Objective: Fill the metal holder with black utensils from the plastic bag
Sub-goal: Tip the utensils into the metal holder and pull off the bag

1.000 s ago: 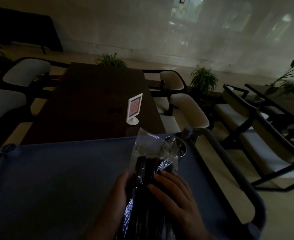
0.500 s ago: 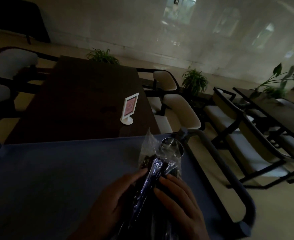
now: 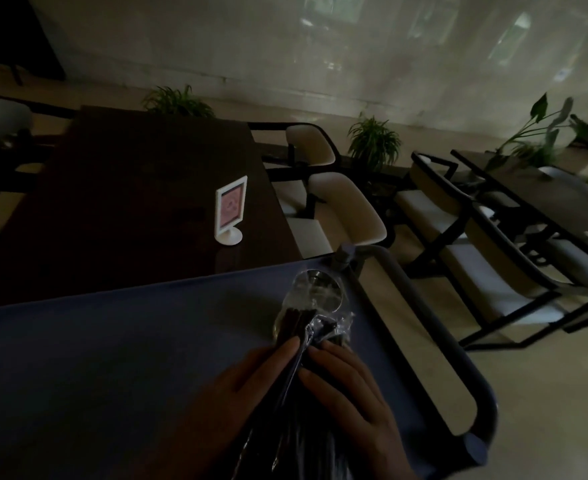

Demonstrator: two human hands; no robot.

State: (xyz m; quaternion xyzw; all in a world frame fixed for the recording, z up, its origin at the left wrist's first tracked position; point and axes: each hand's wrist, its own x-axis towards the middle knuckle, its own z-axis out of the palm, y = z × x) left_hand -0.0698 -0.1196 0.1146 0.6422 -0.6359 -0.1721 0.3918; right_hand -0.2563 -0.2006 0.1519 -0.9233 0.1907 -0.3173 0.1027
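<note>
A clear plastic bag [image 3: 296, 420] full of black utensils [image 3: 294, 322] lies on the blue cart top [image 3: 112, 358]. My left hand [image 3: 247, 386] holds the bag's left side and my right hand [image 3: 351, 393] grips its right side. The bag's open end points at the round metal holder [image 3: 320, 289], which stands near the cart's far right corner. The utensil tips reach to the holder's near rim. The scene is dim, so it is unclear whether any utensil is inside the holder.
The cart's rounded handle [image 3: 434, 327] runs along the right. Beyond the cart is a dark table [image 3: 130, 202] with a small white sign stand [image 3: 230, 211]. Chairs [image 3: 344, 206], potted plants [image 3: 372, 140] and another table [image 3: 535, 192] fill the right side.
Both hands have slid the bag forward, so the utensil tips now lie against the holder's mouth. The loose bag end that stood up earlier has flattened. The view has shifted a little.
</note>
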